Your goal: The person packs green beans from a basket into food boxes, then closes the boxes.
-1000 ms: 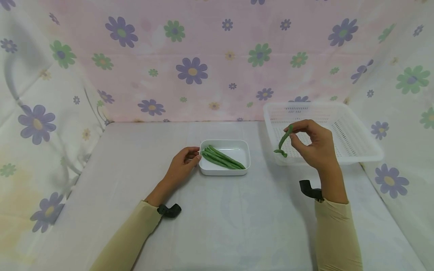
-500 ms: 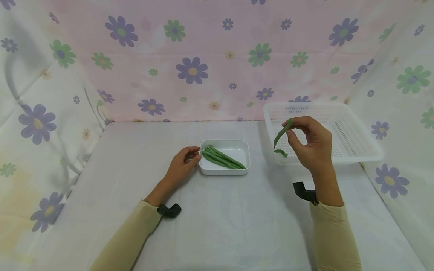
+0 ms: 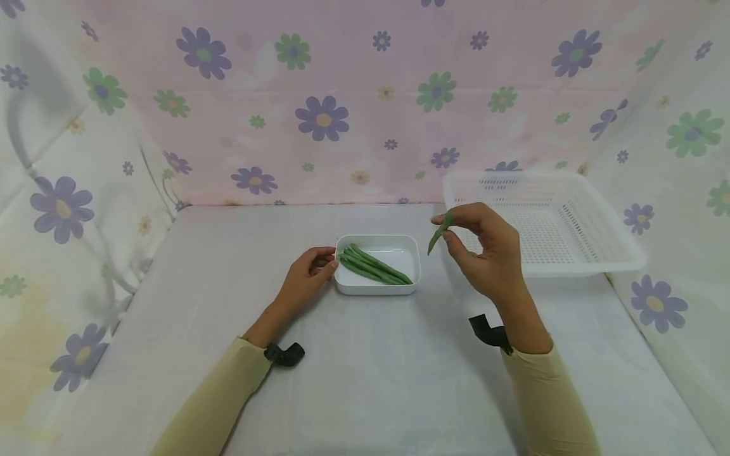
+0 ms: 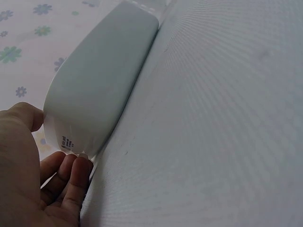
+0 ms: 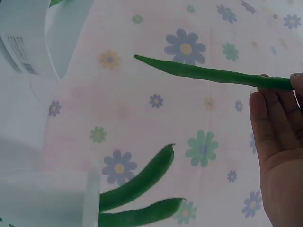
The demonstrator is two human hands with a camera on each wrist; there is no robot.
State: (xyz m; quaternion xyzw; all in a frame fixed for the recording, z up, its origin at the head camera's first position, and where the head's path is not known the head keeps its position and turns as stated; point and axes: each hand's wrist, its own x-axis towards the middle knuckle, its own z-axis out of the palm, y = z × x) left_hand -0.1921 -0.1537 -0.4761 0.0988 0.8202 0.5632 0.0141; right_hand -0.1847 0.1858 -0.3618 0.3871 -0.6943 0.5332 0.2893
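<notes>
In the head view, my right hand (image 3: 485, 250) pinches one green bean (image 3: 440, 232) between thumb and fingertips, in the air between the dish and the basket. The same bean (image 5: 213, 74) stretches out long and slim from the fingers in the right wrist view. My left hand (image 3: 308, 275) holds the left end of a small white dish (image 3: 376, 290). In the left wrist view, the thumb is at the dish's rim and the curled fingers lie against its end wall. Several green beans (image 3: 373, 266) lie side by side inside the dish.
A white slotted basket (image 3: 593, 221) stands at the back right, partly behind my right hand. Two beans (image 5: 142, 177) poke past its rim in the right wrist view. Flowered cloth (image 3: 353, 95) hangs behind and at both sides of the white-covered table (image 3: 365, 380).
My right hand has drawn a bean away from the basket's left side and carried it left, toward the dish. The left hand and the dish have stayed in place.
</notes>
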